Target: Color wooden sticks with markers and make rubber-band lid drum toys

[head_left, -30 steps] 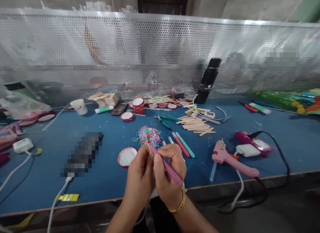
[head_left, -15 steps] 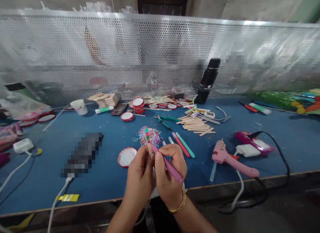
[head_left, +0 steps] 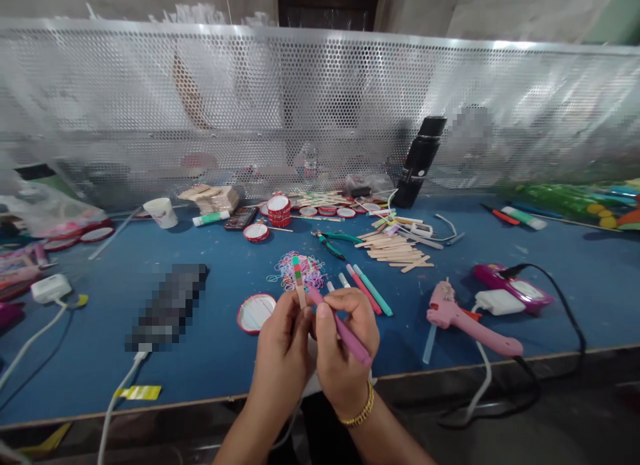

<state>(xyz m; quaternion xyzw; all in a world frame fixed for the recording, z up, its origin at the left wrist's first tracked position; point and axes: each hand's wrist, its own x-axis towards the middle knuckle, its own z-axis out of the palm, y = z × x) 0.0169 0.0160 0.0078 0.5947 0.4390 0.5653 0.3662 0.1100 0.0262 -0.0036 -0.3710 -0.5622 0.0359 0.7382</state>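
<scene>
Banded craft stick [head_left: 298, 278], 1 pc., held in L hand [head_left: 283, 342]; pink marker [head_left: 353, 338] gripped in R hand [head_left: 340, 378], front end near stick. Multicol. loops [head_left: 313, 272] piled just beyond. Red-rimmed disc [head_left: 257, 314] set to L; teal marker [head_left: 373, 290] laid to R. Pliers [head_left: 332, 248], plain sticks [head_left: 395, 250] placed farther off. Glue gun [head_left: 467, 324], pink, near R.

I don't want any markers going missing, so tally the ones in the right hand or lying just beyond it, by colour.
Purple marker, in the right hand: 1
Red marker, lying beyond the hand: 1
Teal marker, beside the red one: 1
Pale-ended markers, partly hidden, body colour unclear: 2
Total in sight: 5
</scene>
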